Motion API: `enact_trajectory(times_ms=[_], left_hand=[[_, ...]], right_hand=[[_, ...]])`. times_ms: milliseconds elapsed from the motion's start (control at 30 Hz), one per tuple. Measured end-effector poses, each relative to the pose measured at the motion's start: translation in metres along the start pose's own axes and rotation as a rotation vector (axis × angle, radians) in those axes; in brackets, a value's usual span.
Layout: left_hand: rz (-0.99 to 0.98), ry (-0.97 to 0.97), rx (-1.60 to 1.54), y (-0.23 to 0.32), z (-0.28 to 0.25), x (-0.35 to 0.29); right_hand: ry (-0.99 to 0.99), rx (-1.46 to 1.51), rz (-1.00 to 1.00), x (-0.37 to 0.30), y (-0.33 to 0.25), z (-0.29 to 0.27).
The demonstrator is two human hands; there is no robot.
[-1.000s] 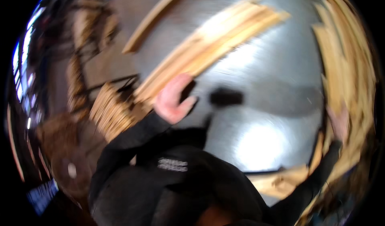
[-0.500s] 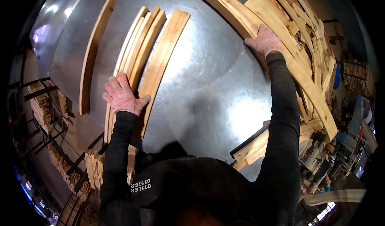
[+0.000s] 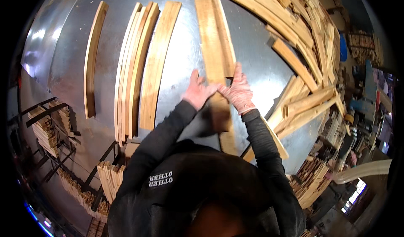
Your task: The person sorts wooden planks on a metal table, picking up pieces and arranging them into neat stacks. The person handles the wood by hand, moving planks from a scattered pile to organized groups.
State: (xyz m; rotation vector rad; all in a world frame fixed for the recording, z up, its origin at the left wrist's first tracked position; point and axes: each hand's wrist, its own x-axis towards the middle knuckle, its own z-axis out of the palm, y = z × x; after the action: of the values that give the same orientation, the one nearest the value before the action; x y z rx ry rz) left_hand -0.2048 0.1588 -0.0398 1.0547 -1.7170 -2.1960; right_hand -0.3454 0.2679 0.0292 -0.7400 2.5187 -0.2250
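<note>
A wide sheet-metal table [image 3: 185,68] filled most of the view, its surface shiny and grey. Along its far and right edges lay a big heap of wooden boards [image 3: 307,39], piled loosely and crossing one another at many angles. On the left half of the table rested a row of boards [image 3: 134,68] set side by side and touching, running away from the person, and just right of them a wider single board [image 3: 156,64]. Well apart to the left lay one lone board [image 3: 92,60].

Near the middle, a long plank [image 3: 212,56] ran from the far edge toward the person, its near end between the two hands; a second, narrower plank [image 3: 222,35] lay against its right side. The left hand [image 3: 197,92] was on the plank's left edge, fingers curled around it. The right hand [image 3: 237,92], in a thin pale glove, pressed on the right edge with fingers spread upward. Both hands gripped the same plank from opposite sides, close together. Both sleeves were dark.

Below the table at the left stood racks with stacks of short wood pieces [image 3: 46,127], and another bundle [image 3: 110,180] sat just under the table's near edge.
</note>
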Motion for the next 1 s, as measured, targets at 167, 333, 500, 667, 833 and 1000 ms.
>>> enact_trajectory(times_ms=[167,333,500,667,833,1000], left_hand=[[-0.289,0.173,0.723,0.075,0.036,0.011],[-0.162,0.155,0.457,0.002,0.013,0.049],[0.073,0.249,0.236,-0.002,-0.045,0.042],[0.080,0.256,0.216,0.038,-0.069,0.005],[0.178,0.201,0.118,-0.020,-0.044,0.008],[-0.100,-0.118,0.339,0.002,-0.032,-0.027]], right_hand=[[0.070,-0.150,-0.060,-0.110,0.080,0.010],[-0.040,-0.390,-0.009,-0.137,0.155,0.011],[0.002,-0.192,0.059,-0.117,0.118,-0.058],[0.046,1.053,0.017,-0.054,0.097,-0.082],[0.151,1.468,-0.164,0.000,-0.018,0.010],[0.407,1.024,-0.256,-0.031,-0.032,0.068]])
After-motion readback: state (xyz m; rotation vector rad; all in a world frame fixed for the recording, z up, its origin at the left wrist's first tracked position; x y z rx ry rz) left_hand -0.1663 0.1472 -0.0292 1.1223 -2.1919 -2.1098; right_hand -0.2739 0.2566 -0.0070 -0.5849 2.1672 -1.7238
